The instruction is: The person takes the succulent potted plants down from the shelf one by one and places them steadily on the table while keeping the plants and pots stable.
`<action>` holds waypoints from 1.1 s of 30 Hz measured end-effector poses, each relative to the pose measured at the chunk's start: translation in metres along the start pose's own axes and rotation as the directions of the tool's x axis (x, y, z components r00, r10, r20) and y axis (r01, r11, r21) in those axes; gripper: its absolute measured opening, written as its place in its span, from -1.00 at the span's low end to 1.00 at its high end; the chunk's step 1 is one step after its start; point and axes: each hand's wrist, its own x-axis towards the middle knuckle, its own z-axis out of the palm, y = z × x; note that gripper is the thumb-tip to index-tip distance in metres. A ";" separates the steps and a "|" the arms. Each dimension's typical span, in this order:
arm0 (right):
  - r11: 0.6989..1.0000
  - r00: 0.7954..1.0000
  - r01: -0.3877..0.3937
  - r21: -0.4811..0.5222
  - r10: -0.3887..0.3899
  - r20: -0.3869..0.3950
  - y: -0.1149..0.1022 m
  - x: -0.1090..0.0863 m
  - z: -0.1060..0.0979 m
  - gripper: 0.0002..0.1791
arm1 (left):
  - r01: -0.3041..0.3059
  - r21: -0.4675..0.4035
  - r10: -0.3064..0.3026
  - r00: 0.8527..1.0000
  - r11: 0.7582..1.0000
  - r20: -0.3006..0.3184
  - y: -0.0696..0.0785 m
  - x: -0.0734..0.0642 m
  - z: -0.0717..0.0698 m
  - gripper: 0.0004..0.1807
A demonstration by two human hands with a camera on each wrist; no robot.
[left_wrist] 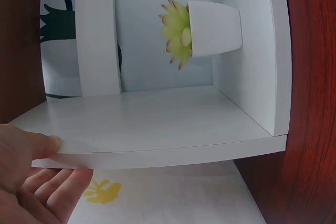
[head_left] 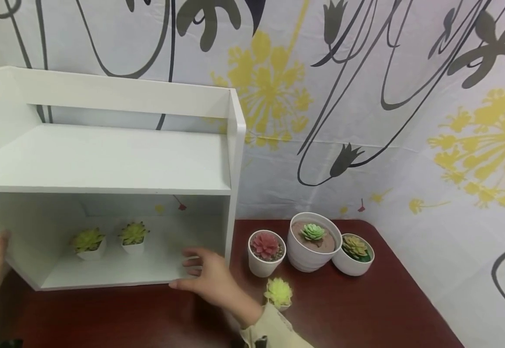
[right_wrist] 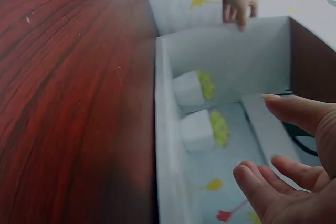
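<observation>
A white two-tier shelf [head_left: 104, 159] stands against the wall. My left hand [left_wrist: 44, 174] grips the front edge of its left side panel [left_wrist: 152, 129], thumb on the inner face and fingers on the outer. In the shelf's lower compartment are two small succulents in white pots, one on the left [head_left: 89, 243] and one nearer the middle [head_left: 133, 237]. My right hand [head_left: 211, 276] is by the front of that compartment, near its right end. Its thumb and fingers are spread with nothing between them, as the right wrist view [right_wrist: 289, 166] shows.
On the dark red table [head_left: 357, 309], right of the shelf, stand a red succulent [head_left: 265, 245], a larger pot with a green rosette [head_left: 311, 253] and a low bowl of succulents [head_left: 353, 263]. A yellow-green potted succulent [head_left: 278, 292] is close beside my right forearm. Patterned fabric [head_left: 392, 145] covers the wall.
</observation>
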 end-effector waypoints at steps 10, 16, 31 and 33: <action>0.997 0.998 -0.059 -0.058 0.058 -0.011 0.004 0.029 0.028 -0.24 | -0.081 -0.076 0.081 0.997 0.994 0.002 0.023 -0.011 -0.006 -0.43; 0.995 0.994 -0.101 0.000 0.101 -0.031 0.000 0.047 0.051 -0.15 | -0.081 0.005 0.081 0.997 0.997 -0.020 0.016 -0.009 -0.004 -0.44; 0.987 0.986 -0.157 0.042 0.159 -0.056 0.002 0.076 0.082 -0.13 | -0.105 0.083 0.107 0.994 0.991 -0.017 0.018 -0.014 -0.009 -0.49; 0.989 0.986 -0.149 -0.001 0.148 -0.078 0.002 0.081 0.081 -0.15 | -0.106 0.077 0.106 0.994 0.991 0.009 0.025 -0.017 -0.010 -0.50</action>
